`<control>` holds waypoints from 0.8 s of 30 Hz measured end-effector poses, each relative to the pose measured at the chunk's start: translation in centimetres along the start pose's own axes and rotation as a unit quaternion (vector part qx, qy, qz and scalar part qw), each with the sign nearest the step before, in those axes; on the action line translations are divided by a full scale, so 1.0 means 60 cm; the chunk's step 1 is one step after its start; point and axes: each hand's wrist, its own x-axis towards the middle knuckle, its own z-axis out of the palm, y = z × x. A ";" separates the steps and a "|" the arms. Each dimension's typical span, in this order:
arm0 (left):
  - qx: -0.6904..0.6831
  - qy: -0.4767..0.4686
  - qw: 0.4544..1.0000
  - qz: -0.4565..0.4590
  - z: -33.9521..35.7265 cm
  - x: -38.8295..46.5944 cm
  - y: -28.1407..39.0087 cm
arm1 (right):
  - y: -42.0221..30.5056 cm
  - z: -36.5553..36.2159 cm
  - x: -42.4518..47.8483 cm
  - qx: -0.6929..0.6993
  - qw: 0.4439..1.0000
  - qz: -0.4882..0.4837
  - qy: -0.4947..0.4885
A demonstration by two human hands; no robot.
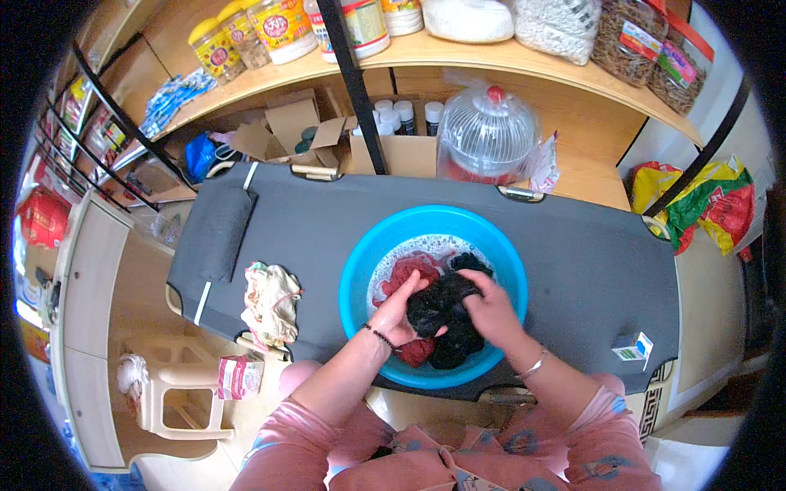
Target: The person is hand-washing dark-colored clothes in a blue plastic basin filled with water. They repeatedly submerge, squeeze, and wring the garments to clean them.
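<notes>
A blue plastic basin with sudsy water stands on a grey folding cot. Over it, my left hand cups the left side of a wet black cloth. My right hand grips the same cloth from the right, fingers curled over it. Dark red cloth lies in the suds behind and below my left hand. More black fabric hangs down into the basin under my hands. White foam rings the far side of the water.
A crumpled cream cloth and a small box lie on the cot, which has a grey pillow. A beige plastic stool stands at left. Behind, wooden shelves hold jars and a wrapped wire cage.
</notes>
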 end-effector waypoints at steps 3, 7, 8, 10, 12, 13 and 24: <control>-0.002 -0.133 0.988 0.083 -0.013 0.037 -0.013 | -0.026 0.072 -0.039 -0.085 0.973 -0.215 -0.006; 0.027 -0.246 0.949 0.196 0.006 0.041 -0.056 | -0.039 0.100 -0.044 -0.224 0.930 -0.286 0.048; -0.041 -0.271 0.945 0.180 -0.013 0.063 -0.062 | -0.022 0.096 -0.022 -0.223 0.925 -0.299 0.079; 0.084 -0.018 0.986 0.143 0.021 0.050 -0.061 | 0.005 0.077 0.021 -0.212 0.944 -0.229 0.110; 0.088 -0.018 0.989 0.118 0.014 0.028 -0.038 | 0.001 0.049 0.049 -0.173 0.976 -0.079 0.111; 0.098 -0.002 0.988 0.121 0.038 0.010 -0.040 | 0.013 0.028 0.061 -0.179 0.979 -0.050 0.088; 0.011 -0.071 0.985 0.157 0.061 -0.074 0.025 | -0.116 0.052 -0.018 -0.098 0.959 -0.264 0.040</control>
